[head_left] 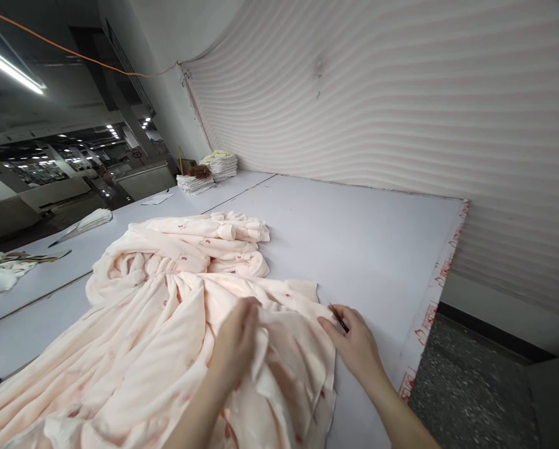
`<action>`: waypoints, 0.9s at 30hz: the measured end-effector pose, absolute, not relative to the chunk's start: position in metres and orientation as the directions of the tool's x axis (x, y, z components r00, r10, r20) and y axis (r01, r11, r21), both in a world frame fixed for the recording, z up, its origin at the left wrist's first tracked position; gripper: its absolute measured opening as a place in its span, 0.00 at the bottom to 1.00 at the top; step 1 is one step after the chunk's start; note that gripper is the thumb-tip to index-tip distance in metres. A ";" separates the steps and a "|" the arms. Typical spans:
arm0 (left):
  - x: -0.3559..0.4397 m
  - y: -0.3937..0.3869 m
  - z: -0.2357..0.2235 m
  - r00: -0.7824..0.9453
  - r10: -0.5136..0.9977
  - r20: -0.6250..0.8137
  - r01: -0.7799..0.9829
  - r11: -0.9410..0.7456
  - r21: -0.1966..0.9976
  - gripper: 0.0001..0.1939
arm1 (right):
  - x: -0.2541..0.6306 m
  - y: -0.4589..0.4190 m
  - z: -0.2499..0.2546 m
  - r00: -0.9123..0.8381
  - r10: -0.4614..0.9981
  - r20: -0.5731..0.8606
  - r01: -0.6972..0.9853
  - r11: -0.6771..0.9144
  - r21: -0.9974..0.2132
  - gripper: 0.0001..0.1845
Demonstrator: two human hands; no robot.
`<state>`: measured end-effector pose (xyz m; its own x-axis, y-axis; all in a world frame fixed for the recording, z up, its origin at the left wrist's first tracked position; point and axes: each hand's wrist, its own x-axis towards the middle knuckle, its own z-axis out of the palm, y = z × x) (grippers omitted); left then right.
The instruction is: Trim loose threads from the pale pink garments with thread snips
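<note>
A large heap of pale pink plush fabric with small reddish prints lies gathered and folded across the table. My left hand is closed at the middle of it, slightly blurred, with a raised fold hanging at its fingers. To the right, my right hand is closed around a slim dark pointed tool, its tip towards the upper left; its exact kind is hard to make out. The fingertips of that hand are beside the fabric's right edge, and I cannot tell whether they pinch it.
The pale table has a right edge trimmed with red-printed tape. At the far end stand stacks of folded cloth. Further left lie a white cloth pile and some scraps. Striped sheeting covers the wall behind.
</note>
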<state>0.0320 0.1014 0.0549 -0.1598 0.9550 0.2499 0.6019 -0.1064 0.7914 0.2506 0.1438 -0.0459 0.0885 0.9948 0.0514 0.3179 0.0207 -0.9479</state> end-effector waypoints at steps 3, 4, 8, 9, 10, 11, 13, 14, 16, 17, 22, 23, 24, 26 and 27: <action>-0.002 0.117 0.070 -0.316 0.910 0.270 0.340 -0.157 0.927 0.14 | 0.260 0.160 -0.062 0.134 0.991 0.024 0.390 -0.030 -0.920 0.16; -0.009 0.121 0.074 -0.314 0.917 0.247 0.263 -0.166 0.951 0.15 | 0.260 0.162 -0.064 0.105 0.994 0.029 0.375 -0.012 -0.927 0.14; 0.008 0.129 0.071 -0.180 0.974 0.138 0.248 -0.091 0.964 0.14 | 0.243 0.151 -0.057 0.096 0.990 0.106 0.305 0.072 -0.950 0.17; 0.020 0.128 0.065 -0.097 0.990 0.100 0.296 -0.067 0.953 0.13 | 0.238 0.144 -0.052 0.088 0.990 0.112 0.265 0.085 -0.961 0.17; 0.033 0.128 0.059 0.011 0.998 0.055 0.357 -0.055 0.932 0.12 | 0.234 0.137 -0.048 0.061 0.992 0.109 0.205 0.095 -0.974 0.18; 0.045 0.127 0.052 0.129 0.992 0.008 0.424 -0.062 0.904 0.13 | 0.230 0.130 -0.045 0.019 0.995 0.100 0.130 0.096 -0.987 0.18; 0.063 0.124 0.041 0.260 0.964 -0.062 0.534 -0.090 0.841 0.11 | 0.228 0.119 -0.041 -0.059 0.996 0.068 -0.018 0.067 -0.998 0.17; 0.067 0.122 0.037 0.254 0.964 -0.073 0.572 -0.089 0.815 0.10 | 0.229 0.115 -0.040 -0.068 0.996 0.055 -0.055 0.051 -0.997 0.17; 0.067 0.117 0.033 0.171 0.984 -0.054 0.636 -0.069 0.769 0.10 | 0.233 0.110 -0.042 -0.031 0.998 0.048 -0.018 0.047 -0.999 0.17; 0.065 0.114 0.033 0.139 0.990 -0.035 0.660 -0.066 0.748 0.11 | 0.235 0.110 -0.044 -0.007 0.998 0.060 0.033 0.061 -0.998 0.18; 0.056 0.097 0.028 0.096 0.980 0.175 0.774 -0.184 0.606 0.07 | 0.232 0.118 -0.047 0.002 0.988 0.156 0.295 0.148 -0.944 0.21; 0.056 0.095 0.026 0.085 0.969 0.233 0.798 -0.206 0.566 0.04 | 0.230 0.121 -0.045 0.025 0.986 0.167 0.316 0.151 -0.937 0.21; 0.056 0.092 0.023 0.083 0.953 0.291 0.820 -0.231 0.523 0.03 | 0.229 0.123 -0.043 0.043 0.984 0.175 0.325 0.152 -0.934 0.21; 0.054 0.088 0.019 0.107 0.911 0.399 0.850 -0.292 0.438 0.06 | 0.228 0.127 -0.037 0.012 0.982 0.189 0.305 0.176 -0.936 0.19; 0.053 0.086 0.017 0.146 0.886 0.441 0.847 -0.342 0.408 0.08 | 0.229 0.129 -0.034 -0.034 0.979 0.200 0.277 0.201 -0.940 0.15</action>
